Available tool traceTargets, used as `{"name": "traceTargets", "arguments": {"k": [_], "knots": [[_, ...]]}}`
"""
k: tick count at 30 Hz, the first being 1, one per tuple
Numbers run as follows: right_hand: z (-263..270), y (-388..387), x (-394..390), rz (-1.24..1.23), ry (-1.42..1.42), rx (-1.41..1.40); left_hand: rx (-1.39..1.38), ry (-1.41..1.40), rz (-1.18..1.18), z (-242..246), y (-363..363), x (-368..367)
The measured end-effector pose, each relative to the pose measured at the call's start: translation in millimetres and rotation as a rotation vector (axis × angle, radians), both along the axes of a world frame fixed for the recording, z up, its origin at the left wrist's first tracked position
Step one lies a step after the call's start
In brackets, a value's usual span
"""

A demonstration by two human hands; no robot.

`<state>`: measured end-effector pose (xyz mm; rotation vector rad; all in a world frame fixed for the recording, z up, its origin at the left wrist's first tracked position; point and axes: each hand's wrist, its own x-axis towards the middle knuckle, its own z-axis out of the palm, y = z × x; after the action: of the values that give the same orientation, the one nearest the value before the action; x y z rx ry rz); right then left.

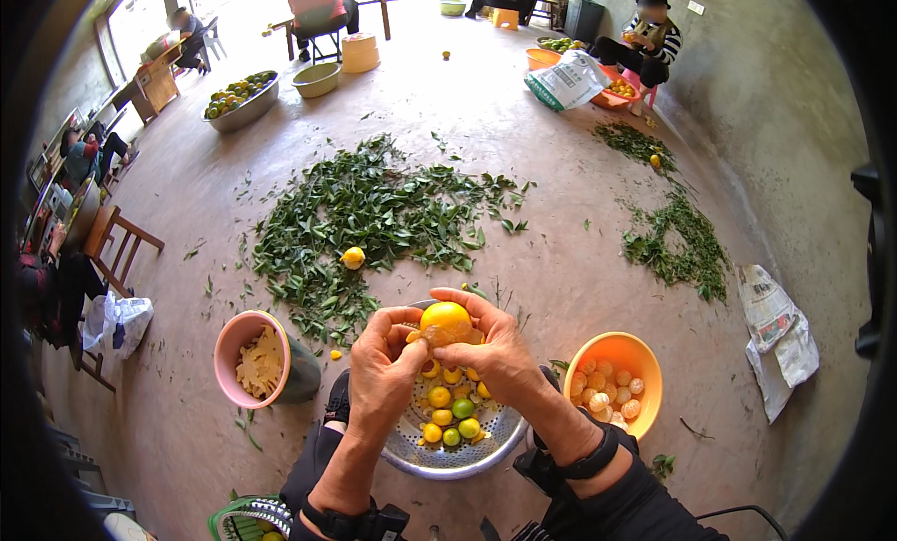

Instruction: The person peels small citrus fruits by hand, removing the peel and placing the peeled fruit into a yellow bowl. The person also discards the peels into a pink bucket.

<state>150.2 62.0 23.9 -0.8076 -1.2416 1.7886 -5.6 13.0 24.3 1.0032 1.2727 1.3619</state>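
Between both hands is a partly peeled yellow-orange citrus fruit (446,319), its skin torn at the lower side. My left hand (389,359) grips it from the left, with fingertips and thumb on the torn peel. My right hand (490,345) holds it from the right, its fingers curled round the back. Below them a perforated metal basin (448,469) holds several small yellow and green citrus fruits (439,397) and bits of peel. The fingers partly hide the fruit and the basin's far side.
A pink-rimmed bucket (221,359) with peels stands left, an orange bowl (652,373) of peeled fruits (600,401) right. Green leaves (378,197) lie ahead, with a yellow fruit (353,258) on them. A green-rimmed basket (218,520) is at lower left. Other people sit farther off.
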Motion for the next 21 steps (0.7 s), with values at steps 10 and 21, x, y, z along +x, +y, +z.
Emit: {"name": "traceTargets", "arguments": {"k": [10,21], "knots": [[-2.2,-0.8,-2.2,-0.077,-0.078,-0.019,0.026,-0.027,-0.024,-2.1,2.4,2.4],[-2.0,-0.1,-0.1,-0.069,-0.259,0.224,0.438,0.671,0.143,2.1,3.5,-2.7]]}}
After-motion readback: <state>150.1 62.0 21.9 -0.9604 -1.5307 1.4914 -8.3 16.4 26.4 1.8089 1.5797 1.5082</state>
